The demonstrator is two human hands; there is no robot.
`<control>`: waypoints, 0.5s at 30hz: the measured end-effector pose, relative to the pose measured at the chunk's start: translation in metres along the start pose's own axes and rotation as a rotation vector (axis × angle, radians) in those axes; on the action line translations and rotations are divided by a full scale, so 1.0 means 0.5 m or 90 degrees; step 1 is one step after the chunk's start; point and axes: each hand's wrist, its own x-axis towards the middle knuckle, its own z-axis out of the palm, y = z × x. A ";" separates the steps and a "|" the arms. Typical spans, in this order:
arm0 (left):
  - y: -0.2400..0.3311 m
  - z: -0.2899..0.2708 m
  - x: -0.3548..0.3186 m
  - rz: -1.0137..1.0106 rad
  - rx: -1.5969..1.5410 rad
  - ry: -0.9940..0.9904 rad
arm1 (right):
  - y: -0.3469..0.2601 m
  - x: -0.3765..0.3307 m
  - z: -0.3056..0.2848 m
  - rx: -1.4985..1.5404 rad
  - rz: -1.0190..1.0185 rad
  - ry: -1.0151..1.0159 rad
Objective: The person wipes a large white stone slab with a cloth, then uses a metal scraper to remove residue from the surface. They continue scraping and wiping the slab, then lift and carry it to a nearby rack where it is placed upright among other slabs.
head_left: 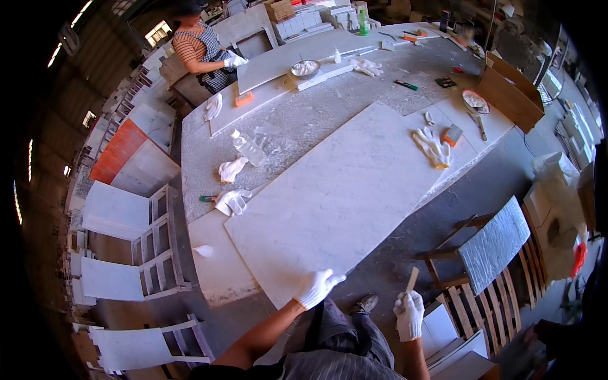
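Observation:
A large pale stone slab (329,190) lies slantwise across the table's near side. My left hand (315,289), in a white knitted glove, rests at the slab's near edge with its fingers stretched out and nothing visible in them. Held apart from the slab, at the lower right, my right hand (409,315) is also gloved. It is closed round a thin, flat, light-brown stick (413,279) that points upward. Several loose white gloves lie about the slab, one (433,148) beside an orange-and-grey block (452,134) and another (233,201) at its left edge.
On the dusty table (297,120) stand a clear bottle (249,149) and a bowl of white material (305,68). A cardboard box (512,92) sits at the right end. Across the table, a co-worker (202,54) touches another slab. A small stand (494,244) is at right.

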 end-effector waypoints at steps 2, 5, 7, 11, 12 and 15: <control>0.088 0.061 0.030 0.069 -0.153 -0.061 | -0.058 -0.004 -0.038 0.049 -0.054 -0.016; 0.208 0.177 0.078 -0.072 -0.657 -0.269 | -0.138 -0.025 -0.009 0.126 -0.101 -0.111; 0.277 0.220 0.100 -0.150 -0.852 -0.430 | -0.167 -0.034 0.038 0.155 -0.119 -0.140; 0.352 0.295 0.096 -0.171 -1.249 -1.071 | -0.194 0.076 -0.046 0.167 -0.191 -0.078; 0.388 0.203 0.091 -0.317 -0.878 -0.934 | -0.204 0.125 -0.121 0.131 -0.271 -0.006; 0.283 0.323 0.207 0.033 -0.724 -1.207 | -0.212 0.236 -0.374 -0.044 -0.394 0.110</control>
